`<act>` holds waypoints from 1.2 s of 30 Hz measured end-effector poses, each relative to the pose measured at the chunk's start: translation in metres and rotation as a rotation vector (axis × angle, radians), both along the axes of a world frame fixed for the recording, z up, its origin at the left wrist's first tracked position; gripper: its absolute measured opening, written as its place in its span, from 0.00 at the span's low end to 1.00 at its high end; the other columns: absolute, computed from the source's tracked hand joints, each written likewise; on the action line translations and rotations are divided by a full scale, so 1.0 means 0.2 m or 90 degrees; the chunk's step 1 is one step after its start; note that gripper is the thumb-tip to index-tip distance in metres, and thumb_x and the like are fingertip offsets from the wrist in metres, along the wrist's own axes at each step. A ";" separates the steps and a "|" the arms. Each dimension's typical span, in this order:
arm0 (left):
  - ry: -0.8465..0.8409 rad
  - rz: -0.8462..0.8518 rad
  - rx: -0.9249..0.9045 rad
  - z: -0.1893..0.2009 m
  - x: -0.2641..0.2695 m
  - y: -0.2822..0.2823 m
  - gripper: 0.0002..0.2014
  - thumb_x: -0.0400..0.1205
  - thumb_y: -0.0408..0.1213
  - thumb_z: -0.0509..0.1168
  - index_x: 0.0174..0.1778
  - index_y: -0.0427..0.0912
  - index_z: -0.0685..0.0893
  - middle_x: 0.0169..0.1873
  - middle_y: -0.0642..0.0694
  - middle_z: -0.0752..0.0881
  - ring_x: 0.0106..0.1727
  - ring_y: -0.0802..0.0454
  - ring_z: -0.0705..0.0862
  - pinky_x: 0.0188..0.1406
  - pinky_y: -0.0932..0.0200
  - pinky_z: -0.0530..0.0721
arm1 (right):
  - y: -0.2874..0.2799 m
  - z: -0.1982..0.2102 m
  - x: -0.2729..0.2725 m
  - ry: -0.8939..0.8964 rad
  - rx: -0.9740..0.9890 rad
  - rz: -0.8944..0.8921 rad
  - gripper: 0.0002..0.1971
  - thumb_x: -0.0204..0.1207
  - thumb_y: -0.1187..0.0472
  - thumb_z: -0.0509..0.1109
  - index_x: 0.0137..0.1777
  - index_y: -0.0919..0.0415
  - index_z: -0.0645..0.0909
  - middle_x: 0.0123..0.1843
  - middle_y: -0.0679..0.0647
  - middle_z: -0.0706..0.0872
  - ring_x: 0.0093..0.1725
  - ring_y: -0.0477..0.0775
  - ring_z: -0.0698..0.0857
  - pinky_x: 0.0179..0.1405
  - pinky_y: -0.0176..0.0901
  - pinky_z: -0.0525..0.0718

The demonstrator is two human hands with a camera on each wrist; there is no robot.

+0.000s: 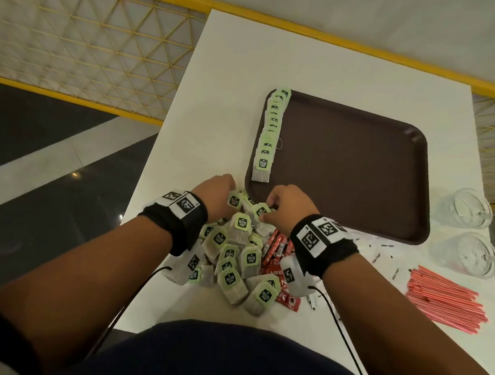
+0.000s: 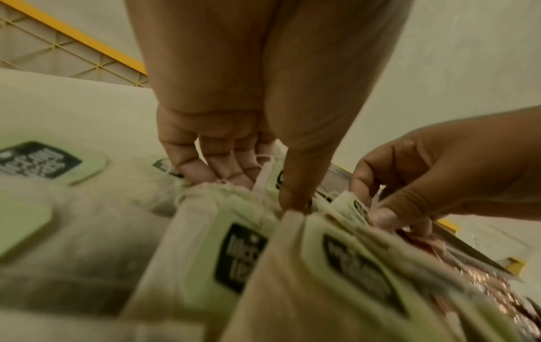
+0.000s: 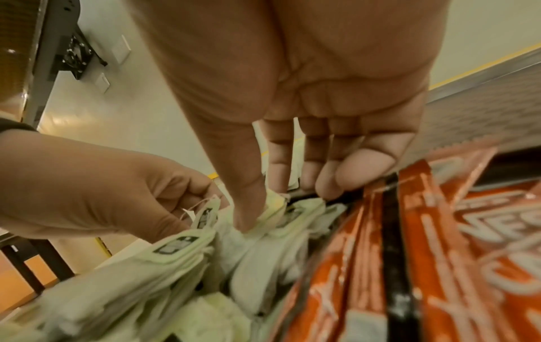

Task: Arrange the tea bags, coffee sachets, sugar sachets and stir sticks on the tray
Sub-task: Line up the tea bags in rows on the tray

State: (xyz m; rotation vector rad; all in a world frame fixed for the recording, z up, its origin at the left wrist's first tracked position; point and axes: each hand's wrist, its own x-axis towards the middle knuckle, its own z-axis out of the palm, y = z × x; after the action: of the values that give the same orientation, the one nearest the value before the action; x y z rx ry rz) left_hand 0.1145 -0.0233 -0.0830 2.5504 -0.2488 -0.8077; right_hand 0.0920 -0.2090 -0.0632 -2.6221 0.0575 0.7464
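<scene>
A heap of green-tagged tea bags [image 1: 239, 254] lies at the table's near edge. At its far end my left hand [image 1: 225, 196] pinches a tea bag [image 1: 235, 200] by its top between thumb [image 2: 292, 196] and fingers [image 2: 205, 171]. Beside it, my right hand [image 1: 268, 211] pinches the green tag of another tea bag [image 3: 275, 204] between thumb and index finger. A row of tea bags [image 1: 270, 130] runs along the left edge of the brown tray [image 1: 360, 172]. Red coffee sachets [image 1: 278, 249] lie under my right wrist. White sugar sachets [image 1: 383, 255] and red stir sticks [image 1: 444, 300] lie to the right.
Two clear glasses [image 1: 465, 209] [image 1: 466, 253] stand on the white table [image 1: 223, 96] at its right edge, beside the tray. A yellow mesh railing [image 1: 89, 41] runs behind and to the left of the table. Cables hang from both wristbands.
</scene>
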 end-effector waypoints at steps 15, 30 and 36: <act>-0.030 0.007 0.006 -0.01 0.00 -0.05 0.25 0.75 0.38 0.75 0.64 0.35 0.75 0.58 0.36 0.80 0.55 0.37 0.82 0.51 0.48 0.81 | 0.01 0.06 -0.06 0.038 0.207 -0.095 0.05 0.78 0.66 0.71 0.48 0.60 0.77 0.42 0.59 0.88 0.33 0.52 0.91 0.37 0.51 0.92; -0.014 0.081 -0.125 -0.03 -0.01 -0.02 0.07 0.77 0.34 0.72 0.45 0.44 0.80 0.42 0.49 0.81 0.43 0.50 0.79 0.32 0.66 0.71 | -0.14 0.07 -0.01 0.005 0.442 -0.326 0.06 0.79 0.66 0.71 0.54 0.62 0.86 0.45 0.54 0.90 0.41 0.44 0.85 0.43 0.36 0.83; -0.040 0.119 -0.164 -0.03 0.02 0.02 0.08 0.77 0.35 0.72 0.48 0.45 0.80 0.43 0.52 0.80 0.44 0.52 0.78 0.35 0.62 0.71 | -0.13 0.03 0.09 -0.001 0.430 -0.348 0.03 0.82 0.65 0.68 0.49 0.58 0.83 0.41 0.54 0.88 0.37 0.46 0.86 0.38 0.37 0.84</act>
State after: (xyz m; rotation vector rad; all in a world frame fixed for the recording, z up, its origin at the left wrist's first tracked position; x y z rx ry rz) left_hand 0.1179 -0.0200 -0.0891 2.3174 -0.1219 -0.5840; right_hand 0.1108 -0.2341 -0.0580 -1.8359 0.4229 0.4576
